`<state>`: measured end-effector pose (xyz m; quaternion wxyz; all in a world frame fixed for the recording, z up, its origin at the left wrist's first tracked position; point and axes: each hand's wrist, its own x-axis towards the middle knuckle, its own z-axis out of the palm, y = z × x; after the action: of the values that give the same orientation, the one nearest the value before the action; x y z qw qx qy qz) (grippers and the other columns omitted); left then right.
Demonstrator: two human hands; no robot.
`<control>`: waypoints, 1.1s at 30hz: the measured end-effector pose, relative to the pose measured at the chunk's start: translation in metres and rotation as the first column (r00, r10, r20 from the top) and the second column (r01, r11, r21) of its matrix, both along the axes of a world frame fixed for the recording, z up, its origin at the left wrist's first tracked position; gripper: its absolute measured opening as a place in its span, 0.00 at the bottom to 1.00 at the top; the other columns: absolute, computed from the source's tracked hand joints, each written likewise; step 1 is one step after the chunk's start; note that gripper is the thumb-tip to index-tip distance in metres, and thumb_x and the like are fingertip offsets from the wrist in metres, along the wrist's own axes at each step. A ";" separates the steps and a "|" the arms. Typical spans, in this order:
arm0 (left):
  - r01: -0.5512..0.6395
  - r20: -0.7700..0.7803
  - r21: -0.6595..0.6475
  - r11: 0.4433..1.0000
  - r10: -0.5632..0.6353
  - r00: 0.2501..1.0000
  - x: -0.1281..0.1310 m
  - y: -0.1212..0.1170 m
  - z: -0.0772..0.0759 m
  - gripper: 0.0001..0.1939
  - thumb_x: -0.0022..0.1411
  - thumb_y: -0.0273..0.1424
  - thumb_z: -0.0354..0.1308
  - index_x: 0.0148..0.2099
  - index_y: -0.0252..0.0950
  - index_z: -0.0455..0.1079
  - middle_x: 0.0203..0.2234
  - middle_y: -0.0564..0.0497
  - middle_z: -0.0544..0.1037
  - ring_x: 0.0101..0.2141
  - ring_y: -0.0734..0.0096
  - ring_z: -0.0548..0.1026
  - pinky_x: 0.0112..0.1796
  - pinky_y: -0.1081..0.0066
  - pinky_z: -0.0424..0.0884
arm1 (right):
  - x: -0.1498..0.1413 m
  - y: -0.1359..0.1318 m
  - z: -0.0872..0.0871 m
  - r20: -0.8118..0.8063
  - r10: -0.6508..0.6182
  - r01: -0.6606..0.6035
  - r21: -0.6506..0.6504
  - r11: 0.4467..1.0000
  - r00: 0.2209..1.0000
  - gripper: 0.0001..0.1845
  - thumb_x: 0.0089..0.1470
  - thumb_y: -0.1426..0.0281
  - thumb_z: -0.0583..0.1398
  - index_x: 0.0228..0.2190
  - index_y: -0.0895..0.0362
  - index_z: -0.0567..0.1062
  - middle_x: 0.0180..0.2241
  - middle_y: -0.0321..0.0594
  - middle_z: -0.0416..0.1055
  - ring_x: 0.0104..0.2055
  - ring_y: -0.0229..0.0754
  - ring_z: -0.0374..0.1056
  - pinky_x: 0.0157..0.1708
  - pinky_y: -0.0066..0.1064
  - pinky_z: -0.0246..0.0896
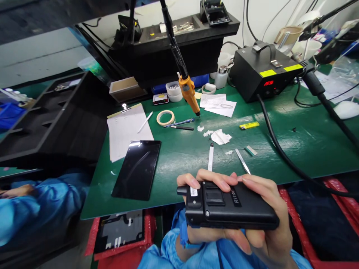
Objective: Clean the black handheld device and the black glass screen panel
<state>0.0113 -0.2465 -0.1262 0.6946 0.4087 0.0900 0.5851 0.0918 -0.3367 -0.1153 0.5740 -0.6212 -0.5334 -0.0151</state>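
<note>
A black handheld device (232,211) with a "Riton" label is held up in front of the green table's near edge, its labelled side facing me. My left hand (206,234) grips its left part, fingers curled over the top edge near a small white barcode sticker. From the right, my right hand (276,203) wraps round the other end, thumb along the upper edge and fingertips underneath. Just beyond the device lie metal tweezers (242,161) and a white strip-like tool (210,157). Nearby are crumpled white paper (221,137) and a small white-and-green piece (251,150).
An orange electric screwdriver (190,95) hangs over the table. A dark glass panel (137,170) and clipboard (129,129) lie left; tape roll (165,117) and yellow lighter (249,126) lie farther back. A black station (266,71) trails thick cables. A co-worker's sleeve (42,213) shows left.
</note>
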 end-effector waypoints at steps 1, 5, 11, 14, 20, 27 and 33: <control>0.003 0.018 -0.001 1.000 -0.003 1.000 0.001 0.000 -0.001 0.42 0.49 0.56 0.86 0.52 0.53 0.61 0.42 0.62 0.84 0.42 0.69 0.88 0.56 0.62 0.89 | 0.000 0.000 0.000 -0.006 0.005 -0.005 0.006 1.000 1.000 0.34 0.79 0.44 0.59 0.72 0.51 0.73 0.58 0.48 0.78 0.57 0.52 0.79 0.53 0.41 0.83; 0.002 0.023 0.030 1.000 -0.002 1.000 0.001 0.000 -0.005 0.42 0.50 0.60 0.84 0.53 0.54 0.61 0.42 0.61 0.84 0.41 0.67 0.89 0.55 0.61 0.89 | -0.001 -0.001 -0.001 -0.014 0.019 -0.019 -0.001 1.000 1.000 0.33 0.78 0.45 0.60 0.73 0.50 0.73 0.58 0.50 0.78 0.57 0.54 0.79 0.53 0.45 0.84; -0.040 -0.034 0.080 0.996 0.042 0.999 -0.002 0.002 -0.005 0.40 0.55 0.63 0.81 0.53 0.53 0.60 0.39 0.60 0.83 0.39 0.63 0.89 0.50 0.59 0.90 | -0.001 -0.002 0.001 -0.025 0.014 -0.014 -0.002 1.000 1.000 0.32 0.79 0.46 0.59 0.72 0.50 0.73 0.57 0.50 0.78 0.57 0.55 0.80 0.52 0.47 0.85; -0.037 -0.085 0.068 0.997 0.043 0.995 -0.004 0.007 -0.003 0.37 0.59 0.60 0.81 0.53 0.52 0.61 0.39 0.60 0.82 0.37 0.68 0.88 0.48 0.65 0.89 | 0.004 -0.003 0.003 0.099 0.004 0.001 -0.048 0.999 0.995 0.31 0.80 0.45 0.58 0.68 0.53 0.76 0.55 0.52 0.79 0.54 0.55 0.81 0.48 0.47 0.85; 0.017 -0.148 -0.055 0.998 -0.025 0.989 -0.006 0.022 -0.012 0.42 0.51 0.56 0.85 0.58 0.51 0.67 0.37 0.61 0.82 0.27 0.80 0.78 0.33 0.81 0.80 | 0.016 0.002 0.006 0.280 -0.029 0.037 -0.024 0.999 0.960 0.08 0.75 0.63 0.71 0.50 0.51 0.79 0.48 0.43 0.80 0.45 0.45 0.82 0.43 0.38 0.84; 0.169 -0.229 -0.254 0.952 -0.229 0.946 -0.014 0.037 -0.025 0.57 0.35 0.55 0.91 0.62 0.48 0.68 0.34 0.60 0.76 0.28 0.77 0.70 0.29 0.80 0.71 | 0.025 0.018 0.008 0.319 0.118 -0.106 -0.056 0.993 0.940 0.09 0.74 0.68 0.70 0.50 0.53 0.77 0.38 0.38 0.81 0.36 0.41 0.82 0.34 0.31 0.81; 0.335 -0.163 -0.371 0.866 -0.416 0.895 -0.014 0.042 -0.035 0.55 0.38 0.56 0.91 0.62 0.45 0.70 0.31 0.60 0.74 0.27 0.77 0.67 0.28 0.80 0.67 | 0.018 0.029 -0.002 0.207 0.142 -0.122 -0.103 0.987 0.968 0.10 0.70 0.68 0.65 0.41 0.50 0.66 0.32 0.33 0.73 0.30 0.40 0.74 0.29 0.30 0.74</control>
<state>-0.0023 -0.2043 -0.1615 0.8387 0.3620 0.1884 0.3605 0.1094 -0.3079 -0.1169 0.4845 -0.6042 -0.6323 -0.0195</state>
